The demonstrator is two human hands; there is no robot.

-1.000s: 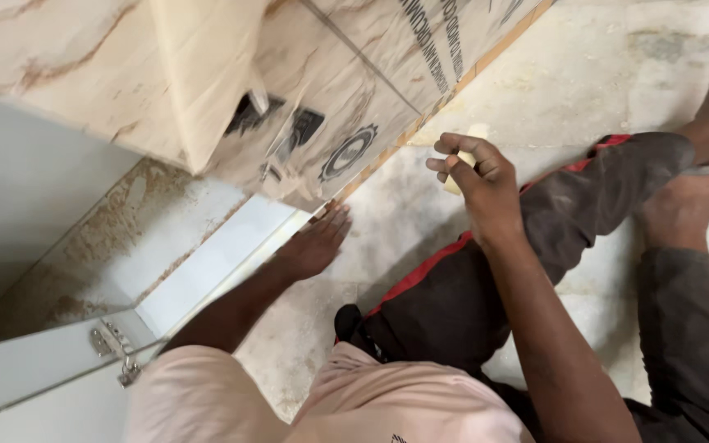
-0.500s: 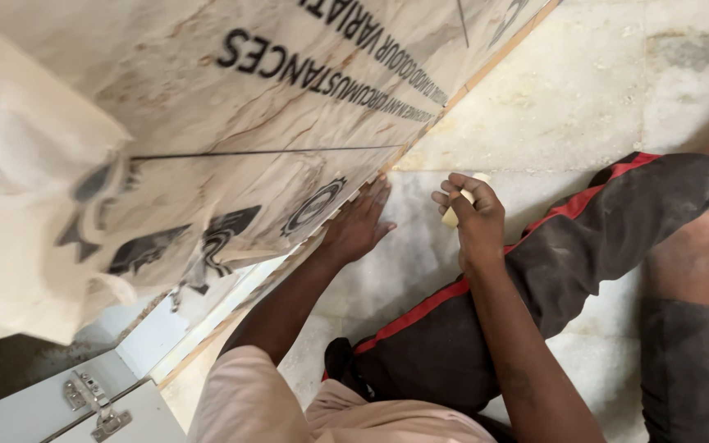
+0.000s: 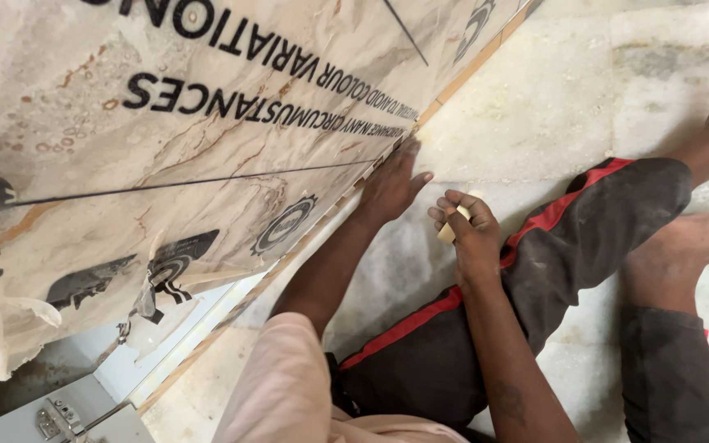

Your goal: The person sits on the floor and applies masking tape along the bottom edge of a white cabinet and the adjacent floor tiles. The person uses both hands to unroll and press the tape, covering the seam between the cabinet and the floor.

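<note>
Since half a second ago, view has swung closer onto the tile, and left hand (image 3: 390, 190) has slid further up along its lower edge; right hand (image 3: 468, 231) sits about where it was, just beside the left.

Tile (image 3: 207, 148) is the biggest thing here: large marble-pattern slab, still under its printed protective film, leaning tilted with its bottom edge on the floor (image 3: 568, 98). Film is torn and peeling at the lower left corner. A thin dark line crosses the face; cannot tell if it's a cut, a scratch or a seam between two tiles.

Floor is pale mottled stone. I'm sitting on it, legs out to the right in dark trousers with a red stripe (image 3: 535, 246), feet bare, so I'm low enough to work at the tile's base.

Left hand lies flat, fingers spread and together-ish, palm pressed against the tile's lower edge where it meets the floor. Looks like I'm steadying the slab or feeling the edge line; grip is open, clamped on nothing.

Right hand is curled shut around a small pale yellow piece (image 3: 451, 227), pinched between thumb and fingers, held just above the floor near the tile edge. Cannot tell what it is; maybe a wedge, spacer or chalk, kept ready close to the edge.

Bottom left, a metal hinge (image 3: 51, 420) on a grey-white panel.
</note>
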